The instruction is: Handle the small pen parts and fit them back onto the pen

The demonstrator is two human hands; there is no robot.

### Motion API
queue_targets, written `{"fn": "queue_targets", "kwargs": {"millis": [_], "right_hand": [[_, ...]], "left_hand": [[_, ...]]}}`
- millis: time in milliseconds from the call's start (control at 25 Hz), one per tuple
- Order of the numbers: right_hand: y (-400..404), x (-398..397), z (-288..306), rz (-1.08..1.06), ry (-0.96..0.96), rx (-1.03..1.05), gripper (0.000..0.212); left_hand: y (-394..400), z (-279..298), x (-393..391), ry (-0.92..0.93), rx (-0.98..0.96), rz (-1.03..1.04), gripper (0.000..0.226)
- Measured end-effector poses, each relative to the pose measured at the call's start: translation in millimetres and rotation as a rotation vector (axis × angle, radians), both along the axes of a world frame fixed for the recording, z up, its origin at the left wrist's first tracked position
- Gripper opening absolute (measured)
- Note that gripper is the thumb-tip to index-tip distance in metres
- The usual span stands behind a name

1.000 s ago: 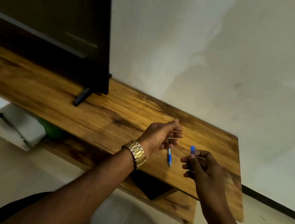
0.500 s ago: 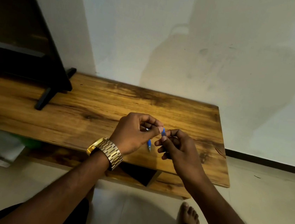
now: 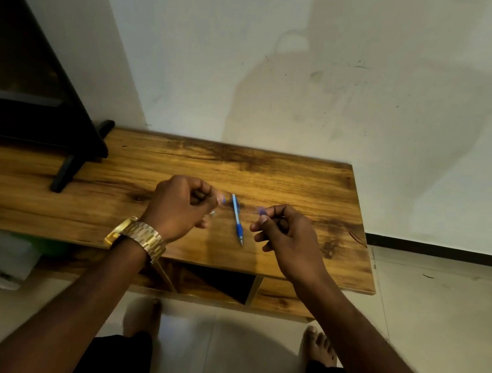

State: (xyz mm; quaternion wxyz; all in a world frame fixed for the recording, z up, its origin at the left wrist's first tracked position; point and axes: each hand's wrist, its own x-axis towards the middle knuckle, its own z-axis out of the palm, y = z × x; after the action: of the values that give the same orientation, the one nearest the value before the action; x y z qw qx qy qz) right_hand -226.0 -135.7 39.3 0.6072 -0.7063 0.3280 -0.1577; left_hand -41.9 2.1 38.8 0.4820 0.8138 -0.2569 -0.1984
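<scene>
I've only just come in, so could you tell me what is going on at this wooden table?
A person stands at the wooden table with both hands over it. Between the hands, a blue pen lies on the tabletop, touched by neither. The left hand, which has a gold watch on its wrist, is curled around small parts that are too blurred to name. The right hand pinches a small blue piece at its fingertips. A dark screen stands at the table's left end.

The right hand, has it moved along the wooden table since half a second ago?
Yes. The right hand, which met the left hand over the brown wooden table, has drawn rightward toward the table's right end; a blue pen part now lies between them.
</scene>
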Motion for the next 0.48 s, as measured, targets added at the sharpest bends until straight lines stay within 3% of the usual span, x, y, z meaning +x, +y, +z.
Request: {"fn": "queue_targets", "kwargs": {"millis": [120, 200, 480], "right_hand": [[-2.5, 1.4, 4.1, -0.038, -0.02, 0.066, 0.013], [-2.4, 2.7, 5.7, -0.043, -0.024, 0.092, 0.015], [-4.3, 3.9, 6.7, -0.061, -0.03, 0.124, 0.014]], "left_hand": [[-2.9, -16.6, -3.3, -0.233, 0.315, -0.069, 0.007], [-9.7, -27.1, -6.1, -0.286, 0.42, -0.085, 0.008], [-18.3, -50.3, -9.3, -0.216, 0.515, -0.034, 0.004]]}}
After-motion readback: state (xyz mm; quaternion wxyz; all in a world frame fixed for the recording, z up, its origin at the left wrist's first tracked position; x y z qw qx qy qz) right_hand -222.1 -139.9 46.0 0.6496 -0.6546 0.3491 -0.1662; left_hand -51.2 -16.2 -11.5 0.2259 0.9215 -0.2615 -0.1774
